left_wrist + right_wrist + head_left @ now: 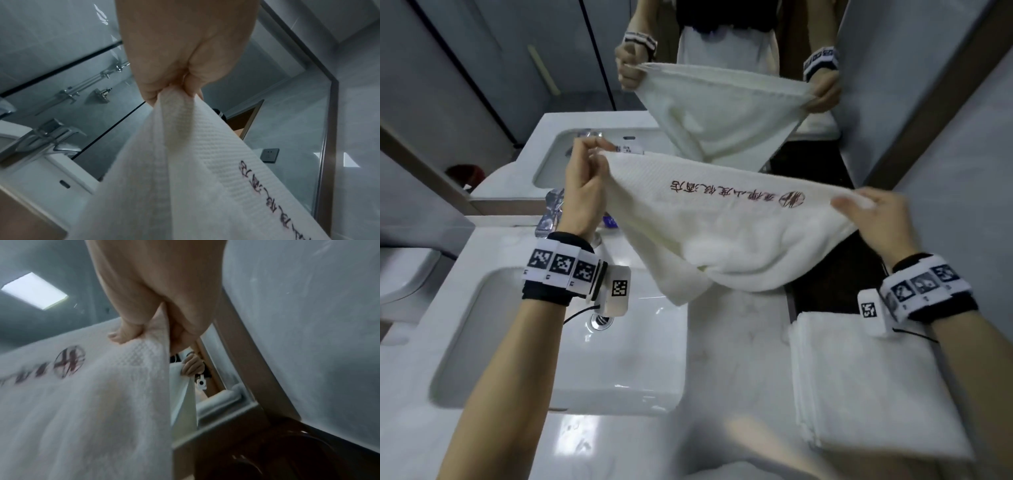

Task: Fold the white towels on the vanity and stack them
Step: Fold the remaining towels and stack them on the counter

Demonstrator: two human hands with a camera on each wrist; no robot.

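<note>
A white towel [729, 226] with dark red lettering and a round emblem hangs spread in the air above the vanity. My left hand [585, 181] pinches its left top corner, and my right hand [873, 216] pinches its right top corner. The left wrist view shows the towel [185, 170] running down from my fingers [179, 87]. The right wrist view shows my thumb [123, 334] pressed on the towel [82, 410]. A folded white towel [866, 387] lies on the countertop below my right wrist.
A white sink basin [482, 342] with a drain [601, 320] sits below my left arm. The faucet [47, 134] stands behind it. A mirror [722, 51] ahead reflects my hands and the towel. A dark round container [298, 451] sits at the right by the wall.
</note>
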